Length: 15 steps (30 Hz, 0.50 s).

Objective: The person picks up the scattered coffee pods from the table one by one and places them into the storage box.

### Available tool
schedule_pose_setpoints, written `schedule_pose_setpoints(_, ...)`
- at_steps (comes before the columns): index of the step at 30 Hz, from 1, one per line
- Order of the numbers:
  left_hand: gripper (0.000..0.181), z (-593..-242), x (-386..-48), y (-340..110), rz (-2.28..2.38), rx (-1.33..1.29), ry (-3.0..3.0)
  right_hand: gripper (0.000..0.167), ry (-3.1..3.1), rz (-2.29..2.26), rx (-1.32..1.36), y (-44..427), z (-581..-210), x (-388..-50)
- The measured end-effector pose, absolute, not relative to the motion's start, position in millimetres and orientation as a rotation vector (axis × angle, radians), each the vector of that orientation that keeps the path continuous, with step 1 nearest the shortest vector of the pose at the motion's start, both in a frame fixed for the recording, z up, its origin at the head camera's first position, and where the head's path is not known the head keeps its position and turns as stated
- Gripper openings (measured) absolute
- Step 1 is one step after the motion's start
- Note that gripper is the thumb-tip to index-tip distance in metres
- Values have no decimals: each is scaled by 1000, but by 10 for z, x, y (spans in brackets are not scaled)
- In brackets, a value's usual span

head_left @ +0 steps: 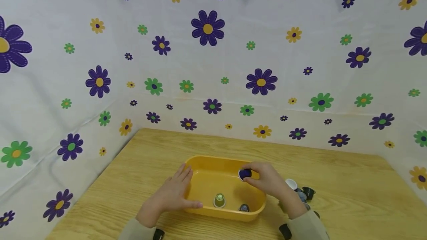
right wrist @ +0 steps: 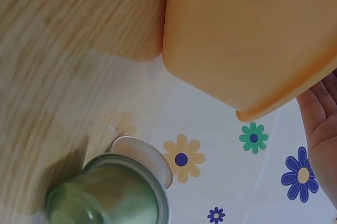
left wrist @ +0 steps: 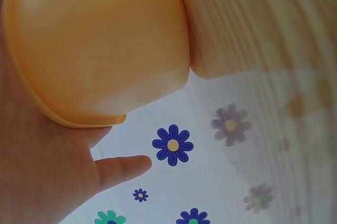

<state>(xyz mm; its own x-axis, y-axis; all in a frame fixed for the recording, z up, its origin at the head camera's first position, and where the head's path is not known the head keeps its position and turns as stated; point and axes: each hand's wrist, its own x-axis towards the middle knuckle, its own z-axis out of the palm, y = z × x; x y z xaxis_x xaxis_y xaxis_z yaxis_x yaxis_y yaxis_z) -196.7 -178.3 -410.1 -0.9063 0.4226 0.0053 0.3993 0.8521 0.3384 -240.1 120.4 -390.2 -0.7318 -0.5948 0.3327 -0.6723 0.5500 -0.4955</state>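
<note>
A yellow oval tub (head_left: 213,161) stands on the wooden table. My left hand (head_left: 173,192) rests on its left end, fingers spread over the rim; in the left wrist view that hand (left wrist: 47,155) lies against the rim. Over the tub's right end, my right hand (head_left: 268,180) pinches a dark blue capsule (head_left: 245,173) between thumb and fingers. Inside the tub are a green capsule (head_left: 219,200) near the front wall and a grey-blue capsule (head_left: 244,208) at the front right. In the right wrist view the right hand (right wrist: 321,129) shows only partly, beside the tub.
Right of the tub lies a loose group of capsules, with a white one (head_left: 291,184) and a black one (head_left: 308,193), partly behind my right forearm. Dark capsules lie beside each sleeve (head_left: 285,231), (head_left: 158,234). A flowered sheet (head_left: 213,58) hangs behind the table.
</note>
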Motion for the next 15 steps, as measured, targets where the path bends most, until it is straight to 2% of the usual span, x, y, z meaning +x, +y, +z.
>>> schedule_pose_setpoints(15, 102, -4093, -1947, -1764, 504, 655, 2954, 27, -2666, 899, 1051, 1247, -3909, -2357)
